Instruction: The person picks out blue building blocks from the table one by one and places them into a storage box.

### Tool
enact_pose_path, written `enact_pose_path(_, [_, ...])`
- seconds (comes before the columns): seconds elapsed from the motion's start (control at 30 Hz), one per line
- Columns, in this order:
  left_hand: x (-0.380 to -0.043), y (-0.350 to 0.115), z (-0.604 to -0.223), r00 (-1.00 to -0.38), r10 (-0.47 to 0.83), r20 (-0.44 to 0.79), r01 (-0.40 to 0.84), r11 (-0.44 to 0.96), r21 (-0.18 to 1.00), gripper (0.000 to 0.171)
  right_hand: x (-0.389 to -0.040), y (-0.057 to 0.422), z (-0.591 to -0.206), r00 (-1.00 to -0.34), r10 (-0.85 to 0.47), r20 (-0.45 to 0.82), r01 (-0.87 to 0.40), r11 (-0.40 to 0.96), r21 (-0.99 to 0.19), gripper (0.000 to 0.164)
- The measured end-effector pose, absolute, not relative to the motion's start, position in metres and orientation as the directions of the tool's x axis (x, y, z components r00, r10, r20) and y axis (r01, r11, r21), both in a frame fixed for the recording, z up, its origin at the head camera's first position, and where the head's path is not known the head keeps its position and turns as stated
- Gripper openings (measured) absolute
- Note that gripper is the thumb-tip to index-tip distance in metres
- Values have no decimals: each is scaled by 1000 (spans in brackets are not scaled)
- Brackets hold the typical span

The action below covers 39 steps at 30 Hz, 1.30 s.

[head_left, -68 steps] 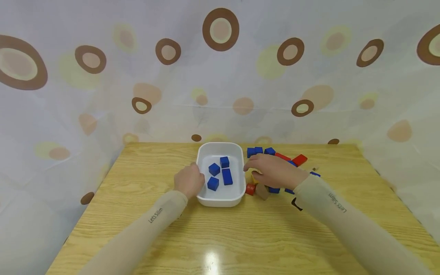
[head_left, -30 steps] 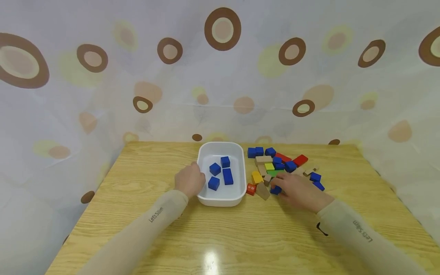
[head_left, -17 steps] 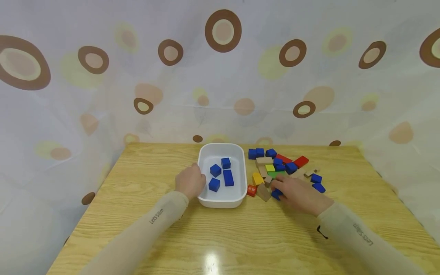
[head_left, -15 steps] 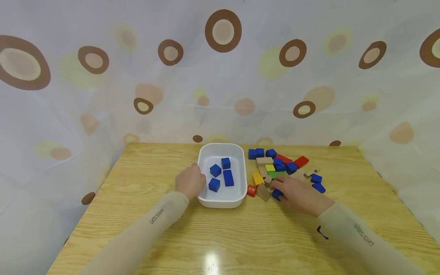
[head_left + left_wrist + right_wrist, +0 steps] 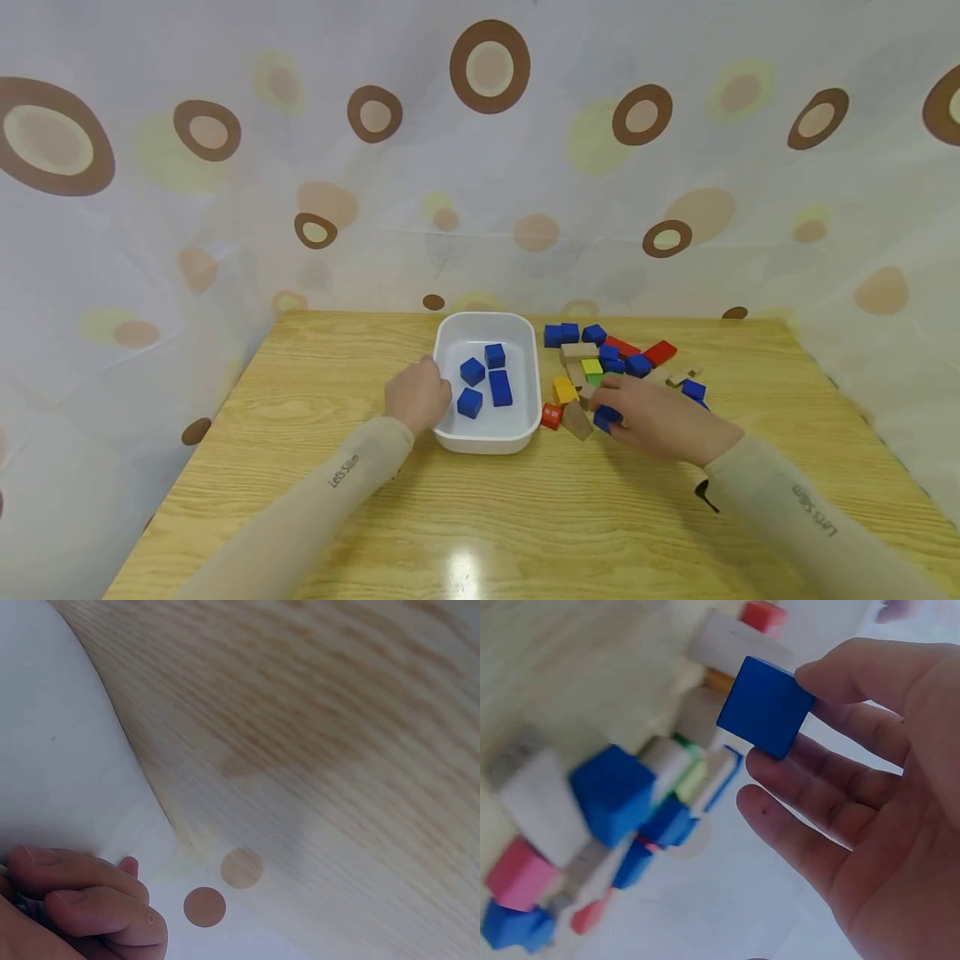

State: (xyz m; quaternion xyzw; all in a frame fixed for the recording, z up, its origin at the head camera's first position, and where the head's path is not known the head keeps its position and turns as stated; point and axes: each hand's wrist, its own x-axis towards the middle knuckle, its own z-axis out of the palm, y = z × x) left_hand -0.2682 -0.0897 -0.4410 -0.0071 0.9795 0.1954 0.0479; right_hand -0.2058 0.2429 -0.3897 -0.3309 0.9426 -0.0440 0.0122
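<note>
A person in pale sleeves works at a wood-grain surface. Picture a clock with the white tray at its centre, twelve at the far edge and six toward the person.

The left hand is at nine o'clock, fingers curled, apparently gripping the tray's rim. Inside the tray lie three blue cubes and a blue oblong block, the oblong toward three o'clock.

The right hand is between three and four o'clock, in a narrow pinch on one blue block, with one finger clear of it. That block is at the near edge of a mixed pile; I cannot tell whether it is off the surface.

The pile has a red cube just beside the tray, a plain wooden wedge next to it, an orange block at three o'clock, and a row of blue blocks near two. Behind hangs a cloth printed with ovals.

The held block looks like painted wood: probably light, stiff and hard to damage. Its smooth flat faces could slip if pinched by a corner, so two opposite faces give the surest hold. The tray looks like thin, rigid plastic, likely light enough to skid; its rim is the natural place to steady it.
</note>
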Motion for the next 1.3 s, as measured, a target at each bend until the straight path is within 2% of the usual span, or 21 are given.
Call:
enact_pose_path(0.23, [-267,-90,-441,-995,0,-95,-37,923,383,35,-209,221,-366,-758,-650,58,-652,755,-71,25])
enact_pose_path(0.53, [-266,-90,-441,-995,-12,-100,-52,914,402,36,-222,188,-347,-746,-664,53,-666,742,-78,26])
enact_pose_path(0.87, [-266,-91,-440,-996,-2,-86,-37,915,402,34,-251,155,-342,-764,-645,5,-635,752,-178,31])
enact_pose_path(1.1, [-265,-90,-438,-995,-3,-96,-42,912,407,34,-273,133,-345,-735,-678,-17,-666,727,-167,29])
enact_pose_path(1.3, [-264,-89,-436,-997,7,-81,-25,923,384,33,-290,120,-351,-757,-651,-62,-631,752,-191,30])
